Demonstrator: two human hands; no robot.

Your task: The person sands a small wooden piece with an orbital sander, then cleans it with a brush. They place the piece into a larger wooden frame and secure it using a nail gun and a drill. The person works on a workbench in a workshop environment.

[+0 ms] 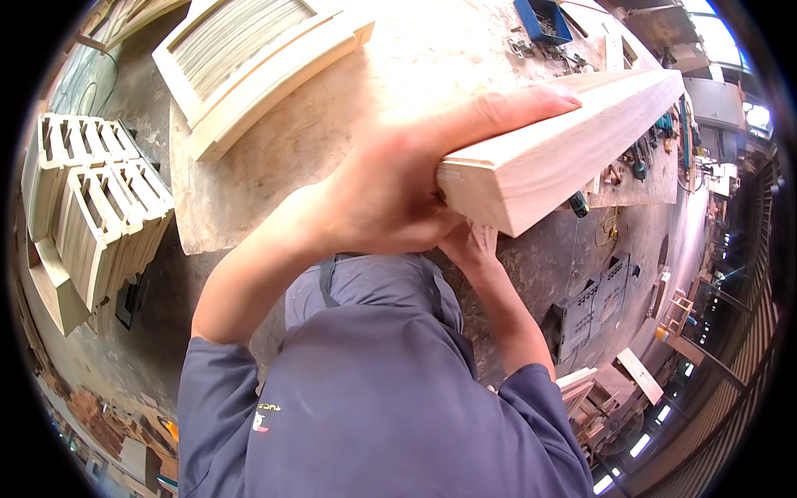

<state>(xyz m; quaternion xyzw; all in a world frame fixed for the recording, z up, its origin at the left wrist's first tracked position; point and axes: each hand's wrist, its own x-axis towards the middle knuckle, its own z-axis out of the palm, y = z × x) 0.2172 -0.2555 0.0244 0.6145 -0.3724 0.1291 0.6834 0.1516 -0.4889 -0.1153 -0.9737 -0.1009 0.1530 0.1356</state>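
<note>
A long, thick wooden board point(564, 141) of pale timber is raised above the workbench, its squared end close to me and its far end pointing to the upper right. My left hand point(407, 170) grips that near end, the thumb or a finger stretched along the top face and the other fingers curled below. Under the same end is my right hand point(473, 242), mostly hidden by the board and my left hand, so its fingers do not show. On the bench point(274, 187) at the upper left lies a pale wooden frame with an inset panel point(249, 83).
Stacked slotted wooden frames point(104, 203) stand on the floor at left. A blue bin of small hardware point(544, 22) sits at the bench's back right, with metal fittings beside it. Power tools point(639, 158) lie along the right edge. A grey plastic case point(594, 303) rests on the floor.
</note>
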